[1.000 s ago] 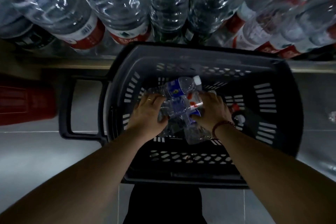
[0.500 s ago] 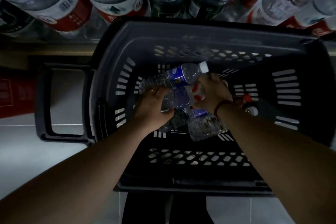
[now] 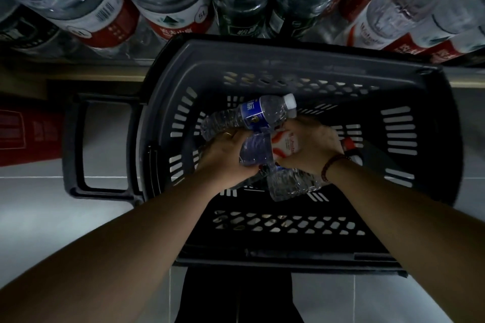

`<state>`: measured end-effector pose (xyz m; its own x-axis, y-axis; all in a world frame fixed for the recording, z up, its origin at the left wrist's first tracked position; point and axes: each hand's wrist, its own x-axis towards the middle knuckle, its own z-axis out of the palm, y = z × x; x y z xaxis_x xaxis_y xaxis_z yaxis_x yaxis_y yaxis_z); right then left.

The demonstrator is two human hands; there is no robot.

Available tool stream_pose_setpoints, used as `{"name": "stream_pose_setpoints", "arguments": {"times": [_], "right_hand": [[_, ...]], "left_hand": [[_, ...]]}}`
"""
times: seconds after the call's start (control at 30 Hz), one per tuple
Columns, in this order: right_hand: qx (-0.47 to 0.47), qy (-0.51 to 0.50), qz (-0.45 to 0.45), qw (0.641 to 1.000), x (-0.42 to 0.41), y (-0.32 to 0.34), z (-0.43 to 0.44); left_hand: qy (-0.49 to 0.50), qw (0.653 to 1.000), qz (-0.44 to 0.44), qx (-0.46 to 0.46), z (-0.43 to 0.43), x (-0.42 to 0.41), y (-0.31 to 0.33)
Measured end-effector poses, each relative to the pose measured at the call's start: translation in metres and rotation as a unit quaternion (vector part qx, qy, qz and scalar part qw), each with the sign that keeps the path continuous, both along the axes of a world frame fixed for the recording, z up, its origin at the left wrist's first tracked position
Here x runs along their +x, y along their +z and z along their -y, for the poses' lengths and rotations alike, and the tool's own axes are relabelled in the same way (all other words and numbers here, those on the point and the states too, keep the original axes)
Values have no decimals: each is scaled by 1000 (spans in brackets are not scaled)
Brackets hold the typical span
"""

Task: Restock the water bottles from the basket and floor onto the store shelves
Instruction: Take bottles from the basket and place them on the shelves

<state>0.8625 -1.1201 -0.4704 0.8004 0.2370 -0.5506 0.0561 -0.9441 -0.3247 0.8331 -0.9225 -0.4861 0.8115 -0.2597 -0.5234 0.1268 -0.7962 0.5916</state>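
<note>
A dark plastic basket (image 3: 301, 60) stands on the floor below the shelf. Inside it both my hands grip a bundle of small water bottles. My left hand (image 3: 223, 157) curls round the clear bottle bodies on the left side. My right hand (image 3: 309, 144) holds the bundle from the right, over a bottle with a red and white label (image 3: 284, 145). A blue-labelled bottle with a white cap (image 3: 254, 114) lies on top of the bundle. Another clear bottle (image 3: 291, 183) sticks out below my right wrist. A red-capped bottle (image 3: 350, 145) lies in the basket beyond my right hand.
Large water bottles with red labels (image 3: 105, 16) fill the shelf above the basket. The basket's handle (image 3: 78, 144) juts out to the left over the pale tiled floor (image 3: 39, 212). A red object (image 3: 23, 136) sits at the far left.
The bundle of bottles and both hands have risen a little within the basket. The view has moved closer to the basket and shelf.
</note>
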Motion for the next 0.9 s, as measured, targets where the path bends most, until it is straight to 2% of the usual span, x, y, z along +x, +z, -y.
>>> {"name": "stream_pose_setpoints", "arguments": {"times": [0.07,0.23,0.43,0.53,0.6,0.67,0.73,0.83,0.9], "right_hand": [[15,1,-9,1000,1,11,0],[56,26,-17,998,2,33,0],[72,30,-54,995,-1,28,15],[132,-31,34,990,-15,20,28],[179,-139,119,967,-30,19,36],[189,-302,151,922,-49,15,41],[191,-489,110,844,-64,6,47],[170,-686,-12,707,-83,-17,56],[195,-786,-106,577,-89,-27,57]], "left_hand": [[-19,1000,1,9,5,1,5],[-117,986,71,99,14,5,19],[-89,993,36,72,23,3,31],[-65,995,6,74,27,2,31],[-39,996,-24,72,26,-1,30],[15,997,-71,39,24,-5,29],[94,989,-115,-10,22,-10,28],[193,968,-146,-71,19,-17,23],[243,949,-165,-113,17,-20,17]]}}
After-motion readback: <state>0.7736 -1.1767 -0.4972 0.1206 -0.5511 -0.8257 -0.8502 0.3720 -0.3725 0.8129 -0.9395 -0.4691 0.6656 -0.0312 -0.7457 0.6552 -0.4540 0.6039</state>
